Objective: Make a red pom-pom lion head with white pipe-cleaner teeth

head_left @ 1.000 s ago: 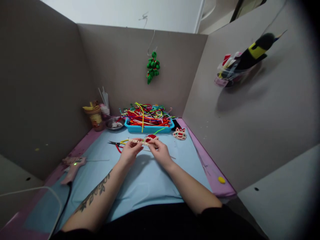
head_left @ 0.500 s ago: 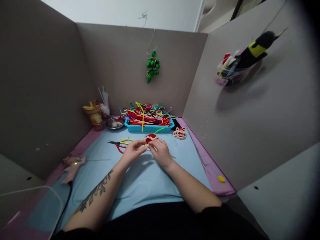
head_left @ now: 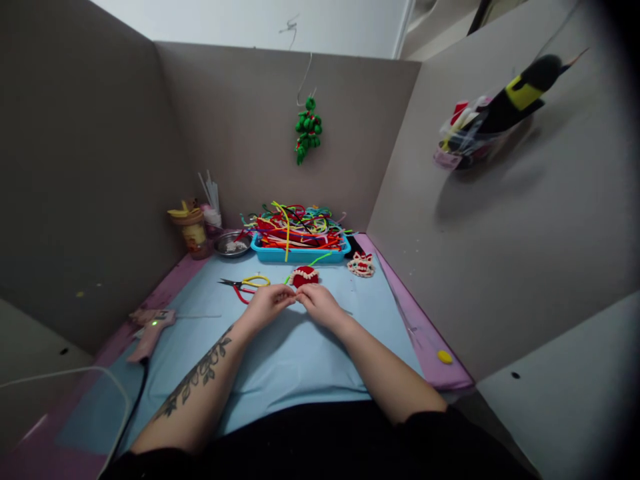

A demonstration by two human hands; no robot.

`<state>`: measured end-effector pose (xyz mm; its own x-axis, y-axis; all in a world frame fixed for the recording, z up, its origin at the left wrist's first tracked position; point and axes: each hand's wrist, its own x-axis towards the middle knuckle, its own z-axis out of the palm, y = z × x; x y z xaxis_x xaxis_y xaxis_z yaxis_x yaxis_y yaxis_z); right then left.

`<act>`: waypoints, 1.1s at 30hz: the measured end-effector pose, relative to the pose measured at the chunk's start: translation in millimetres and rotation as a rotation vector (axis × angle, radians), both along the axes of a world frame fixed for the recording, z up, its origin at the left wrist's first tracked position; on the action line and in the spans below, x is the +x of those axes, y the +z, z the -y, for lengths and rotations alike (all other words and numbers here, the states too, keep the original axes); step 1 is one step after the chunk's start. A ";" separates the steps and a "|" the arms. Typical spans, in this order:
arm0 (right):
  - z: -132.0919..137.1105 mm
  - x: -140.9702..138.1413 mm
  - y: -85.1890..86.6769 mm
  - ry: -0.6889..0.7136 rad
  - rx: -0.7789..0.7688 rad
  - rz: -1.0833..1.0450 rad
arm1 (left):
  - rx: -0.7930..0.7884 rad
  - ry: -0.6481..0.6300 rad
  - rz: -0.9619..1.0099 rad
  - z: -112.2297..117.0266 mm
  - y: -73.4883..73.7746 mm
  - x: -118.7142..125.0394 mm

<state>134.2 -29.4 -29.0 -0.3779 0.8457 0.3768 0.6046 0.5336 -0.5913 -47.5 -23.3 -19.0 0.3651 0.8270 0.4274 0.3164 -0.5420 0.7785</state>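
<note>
My left hand (head_left: 274, 301) and my right hand (head_left: 319, 302) meet fingertip to fingertip above the blue sheet, both in a pinch. Between them is a cream pipe cleaner, almost wholly hidden by the fingers now. Just beyond the knuckles lies a red fuzzy piece (head_left: 306, 277) with a wavy cream trim. A bright green pipe cleaner (head_left: 320, 259) sticks out behind it. Scissors (head_left: 243, 288) with one yellow and one red handle lie open, left of the red piece and close to my left hand.
A blue tray (head_left: 300, 256) heaped with coloured pipe cleaners stands at the back, beside a metal bowl (head_left: 233, 245). A finished-looking cream and red face (head_left: 361, 265) lies right of it. A pink glue gun (head_left: 153, 332) with its cord rests at left. Grey panels enclose three sides.
My hands have drawn closer and dropped slightly towards me, uncovering more of the red piece. The cream strip seen at my fingertips before is now hidden. The view has shifted slightly.
</note>
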 end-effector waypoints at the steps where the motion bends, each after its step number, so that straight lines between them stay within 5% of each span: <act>1: -1.1 0.1 -1.1 0.016 -0.034 -0.021 | 0.007 -0.005 -0.014 0.0 0.0 -0.3; 4: -3.5 2.3 -2.4 0.012 -0.064 -0.098 | -0.014 0.021 -0.026 -0.8 -1.4 -1.9; 8: -5.9 11.9 1.6 -0.087 -0.043 -0.185 | -0.054 0.225 0.143 -5.0 0.0 -8.2; 14: -6.9 19.9 -1.3 -0.205 -0.171 0.314 | -0.408 0.359 0.750 -19.5 10.3 -22.5; 18: -6.9 17.7 -3.5 -0.188 -0.229 0.356 | -0.603 0.299 0.868 -22.1 13.9 -24.0; 23: -21.0 46.3 5.0 -0.465 -0.099 0.088 | -0.601 0.254 0.789 -12.9 14.6 -13.3; 27: -39.0 80.0 2.9 -0.669 -0.203 0.184 | -0.623 0.217 0.622 -8.9 8.6 -6.3; 30: -43.0 83.3 1.2 -0.677 -0.201 0.190 | -0.641 0.164 0.391 -8.7 1.3 -4.5; 33: -34.8 61.9 4.1 -0.484 0.066 0.067 | -0.516 0.145 0.077 -7.0 -4.2 -1.1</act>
<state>196.1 5.4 -24.9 0.0272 0.9056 0.4233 0.8280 0.2169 -0.5171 -48.6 -16.3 -23.2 0.2157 0.9761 -0.0265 0.2907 -0.0383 0.9560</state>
